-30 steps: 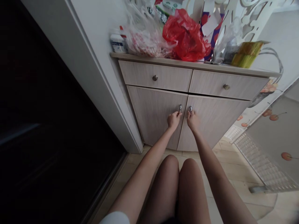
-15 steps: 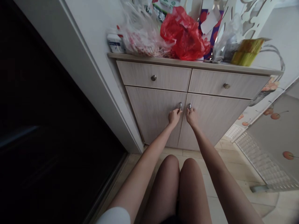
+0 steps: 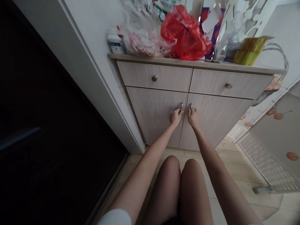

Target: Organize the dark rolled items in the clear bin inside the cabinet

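On the wood-grain cabinet (image 3: 154, 118), a printed packet (image 3: 161, 9) behind the red plastic bag (image 3: 186, 34) runs off the top edge; the white container's (image 3: 115, 42) label is too small to read.

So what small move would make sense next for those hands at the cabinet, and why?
Probably a gentle pull outward on both handles. The left hand and right hand are right at the left door handle and right door handle, and the left door and right door are shut.
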Available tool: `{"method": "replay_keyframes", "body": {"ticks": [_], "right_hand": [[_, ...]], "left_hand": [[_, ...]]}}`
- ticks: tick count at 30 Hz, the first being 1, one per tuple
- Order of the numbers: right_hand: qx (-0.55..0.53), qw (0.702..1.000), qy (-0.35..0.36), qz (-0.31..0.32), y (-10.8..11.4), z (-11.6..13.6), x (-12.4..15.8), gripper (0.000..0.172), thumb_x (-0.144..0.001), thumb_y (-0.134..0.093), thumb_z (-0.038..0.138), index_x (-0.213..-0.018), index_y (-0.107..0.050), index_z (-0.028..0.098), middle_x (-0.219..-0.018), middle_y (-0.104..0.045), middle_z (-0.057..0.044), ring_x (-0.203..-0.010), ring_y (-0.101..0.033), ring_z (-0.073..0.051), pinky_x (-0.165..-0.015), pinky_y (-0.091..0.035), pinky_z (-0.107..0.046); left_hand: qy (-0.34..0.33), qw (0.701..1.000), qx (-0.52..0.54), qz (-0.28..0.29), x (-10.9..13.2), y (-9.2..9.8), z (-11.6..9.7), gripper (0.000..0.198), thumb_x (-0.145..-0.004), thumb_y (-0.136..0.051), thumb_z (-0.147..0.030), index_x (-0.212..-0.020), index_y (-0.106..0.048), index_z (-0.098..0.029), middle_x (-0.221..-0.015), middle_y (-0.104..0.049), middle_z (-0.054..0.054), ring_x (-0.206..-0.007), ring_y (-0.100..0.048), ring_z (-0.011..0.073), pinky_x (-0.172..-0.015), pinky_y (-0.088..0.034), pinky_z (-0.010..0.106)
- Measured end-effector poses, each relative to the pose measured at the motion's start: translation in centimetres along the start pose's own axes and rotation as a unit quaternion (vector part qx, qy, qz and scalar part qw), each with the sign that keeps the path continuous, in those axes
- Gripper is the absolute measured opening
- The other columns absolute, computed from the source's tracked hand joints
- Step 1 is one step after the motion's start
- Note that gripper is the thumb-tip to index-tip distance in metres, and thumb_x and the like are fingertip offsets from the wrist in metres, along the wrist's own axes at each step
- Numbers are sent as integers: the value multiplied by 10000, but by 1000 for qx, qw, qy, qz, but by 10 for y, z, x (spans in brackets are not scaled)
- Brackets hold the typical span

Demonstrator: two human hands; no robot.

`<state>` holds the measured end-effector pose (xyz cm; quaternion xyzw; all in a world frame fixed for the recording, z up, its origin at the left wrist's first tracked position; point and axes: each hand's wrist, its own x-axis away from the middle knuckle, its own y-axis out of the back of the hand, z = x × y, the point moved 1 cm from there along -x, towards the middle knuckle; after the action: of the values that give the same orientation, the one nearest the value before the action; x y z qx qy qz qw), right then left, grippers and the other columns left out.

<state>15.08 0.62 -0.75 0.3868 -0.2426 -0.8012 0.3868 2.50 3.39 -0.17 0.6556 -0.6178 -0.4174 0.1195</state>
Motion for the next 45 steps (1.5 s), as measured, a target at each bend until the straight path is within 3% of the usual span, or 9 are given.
{"method": "replay_keyframes", "body": {"ticks": [11,17,23,35,40,45], "right_hand": [[-27,1000,0,-2,-8,-6,0,553,-1020,-225,525,-1159,-617,160,-1135,-571,-181,-1007,-596,-295,-850,-429,-417],[-72,994,80,-18,-16,-25,-2,575,-1022,-146,509,-1058,-607,167,-1056,-575,-130,-1037,-547,-245,-911,-426,-402],[-102,989,105,-5,-19,-34,-5,601,-1025,-115,464,-966,-624,151,-969,-557,-117,-1010,-520,-216,-948,-409,-376],[-119,989,93,-3,-23,-36,-6,569,-1023,-151,472,-980,-625,161,-980,-582,-127,-1010,-520,-219,-938,-420,-384],[-99,994,35,-39,-27,-33,0,559,-1015,-187,492,-1005,-644,171,-1036,-596,-149,-1057,-523,-260,-949,-402,-438],[-97,995,10,-29,-31,-32,0,578,-1011,-179,506,-1032,-647,166,-1067,-594,-166,-1051,-534,-277,-928,-408,-454]], "left_hand": [[-4,1000,-15,16,2,-4,2,292,-986,-515,-365,-1070,-716,-171,-977,-748,130,-859,-676,209,-736,-413,265],[-15,999,22,28,0,-10,13,315,-1005,-468,-353,-1055,-718,-167,-937,-746,104,-840,-667,190,-729,-404,249],[-10,999,42,17,1,-11,17,317,-1004,-478,-372,-1055,-718,-171,-947,-751,94,-847,-676,187,-709,-392,234],[4,999,33,13,4,-12,14,326,-1011,-454,-361,-1097,-709,-177,-932,-750,79,-817,-669,183,-693,-383,237],[13,999,45,15,3,-13,15,328,-1001,-474,-359,-1085,-723,-163,-911,-746,80,-795,-662,181,-677,-379,237],[12,998,59,16,2,-12,16,325,-997,-482,-358,-1076,-729,-162,-922,-747,83,-806,-663,185,-682,-382,235]]}}
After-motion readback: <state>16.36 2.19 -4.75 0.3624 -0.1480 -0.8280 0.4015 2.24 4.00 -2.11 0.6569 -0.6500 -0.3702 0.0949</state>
